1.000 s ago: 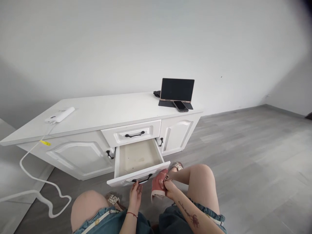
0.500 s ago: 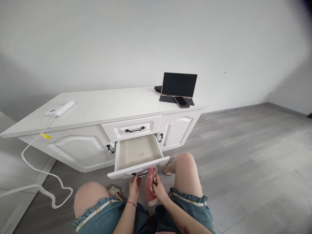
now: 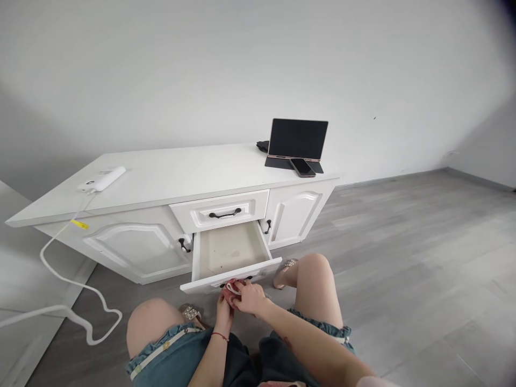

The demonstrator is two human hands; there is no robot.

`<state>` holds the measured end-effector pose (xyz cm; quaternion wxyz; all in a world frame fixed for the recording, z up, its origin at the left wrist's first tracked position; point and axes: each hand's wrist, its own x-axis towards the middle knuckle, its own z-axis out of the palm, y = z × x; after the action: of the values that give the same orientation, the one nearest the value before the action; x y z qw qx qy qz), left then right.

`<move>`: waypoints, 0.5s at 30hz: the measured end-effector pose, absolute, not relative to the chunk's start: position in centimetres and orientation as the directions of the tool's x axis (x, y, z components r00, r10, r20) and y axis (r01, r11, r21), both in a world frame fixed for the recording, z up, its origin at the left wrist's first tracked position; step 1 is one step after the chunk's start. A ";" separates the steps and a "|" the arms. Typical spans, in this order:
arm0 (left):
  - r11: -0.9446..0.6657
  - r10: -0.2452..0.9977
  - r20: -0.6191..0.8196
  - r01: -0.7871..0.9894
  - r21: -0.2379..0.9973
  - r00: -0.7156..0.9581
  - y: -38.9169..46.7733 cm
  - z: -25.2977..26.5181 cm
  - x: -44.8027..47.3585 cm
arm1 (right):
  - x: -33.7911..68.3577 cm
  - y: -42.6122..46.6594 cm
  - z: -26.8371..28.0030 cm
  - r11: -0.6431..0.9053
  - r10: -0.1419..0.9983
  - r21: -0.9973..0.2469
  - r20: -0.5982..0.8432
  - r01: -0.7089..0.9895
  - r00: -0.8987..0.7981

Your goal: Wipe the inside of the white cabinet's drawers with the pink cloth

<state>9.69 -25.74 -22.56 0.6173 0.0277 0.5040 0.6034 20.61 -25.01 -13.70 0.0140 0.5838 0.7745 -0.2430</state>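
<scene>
A pink-and-white cloth (image 3: 229, 293) is bunched against the black handle (image 3: 249, 278) of the pulled-out lower drawer (image 3: 201, 285). My right hand (image 3: 250, 298) presses on the cloth from the right, its fingers bent over it. Close by on the left, my left hand (image 3: 224, 314) is closed at the cloth's lower left edge, just below the handle's left end. Its fingertips are partly hidden. Inside the drawer, the pale bottom shows a few small dark specks and a faint stain.
Above is a shut drawer (image 3: 189, 217) in the white cabinet (image 3: 181, 177). On top stand a tablet (image 3: 298, 138), a phone (image 3: 302, 167), a black item (image 3: 263, 146) and a white power strip (image 3: 105, 179). Its cable (image 3: 76, 282) hangs down left. My knees flank the drawer.
My right hand has swung left and up, bringing the cloth from beside the handle onto it. My left hand has moved slightly and now meets the cloth. The drawer stays out.
</scene>
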 end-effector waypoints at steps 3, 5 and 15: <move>0.283 0.760 -0.606 -0.721 0.633 -0.234 -25.7 -22.8 9.8 | 19.8 -24.4 -12.8 0.282 0.855 -0.270 -0.364 0.921 -0.369; 0.285 0.748 -0.619 -0.725 0.627 -0.240 -25.8 -23.0 9.7 | 19.1 -23.7 -12.5 0.306 0.838 -0.242 -0.390 0.921 -0.381; 0.258 0.735 -0.623 -0.739 0.622 -0.267 -26.0 -22.5 9.6 | 19.3 -21.3 -12.0 0.302 0.824 -0.250 -0.416 0.920 -0.384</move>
<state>9.63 -26.04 -22.53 0.6052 -0.0023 0.5127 0.6090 19.31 -21.35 -11.99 0.1051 0.5450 0.8000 -0.2278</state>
